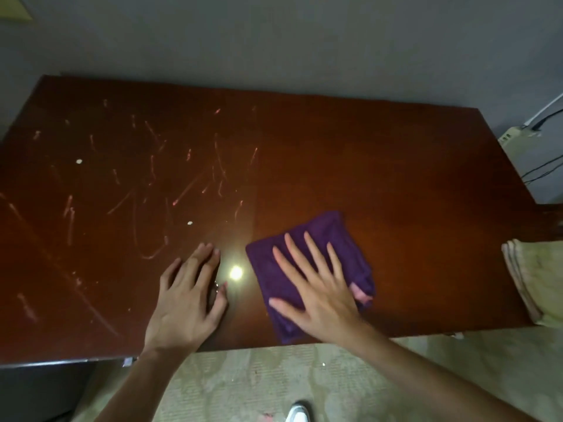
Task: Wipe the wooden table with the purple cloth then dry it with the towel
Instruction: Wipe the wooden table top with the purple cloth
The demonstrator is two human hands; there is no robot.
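Head view shows me the right hand [316, 287] spread flat on the folded purple cloth [332, 239], left hand [185, 296] flat on the dark reddish wooden bench [396, 178].

A pale patterned floor [243, 388] lies below the fingers, with the toe of a white shoe [298, 413] on it at the bottom edge. A grey wall [274, 41] rises far beyond the fingers. Well off to their right, a beige power strip [515, 135] sits with a white cable [545, 112] and black cables [542, 169].

cloth [320, 257] on table [396, 178], towel [536, 281] right
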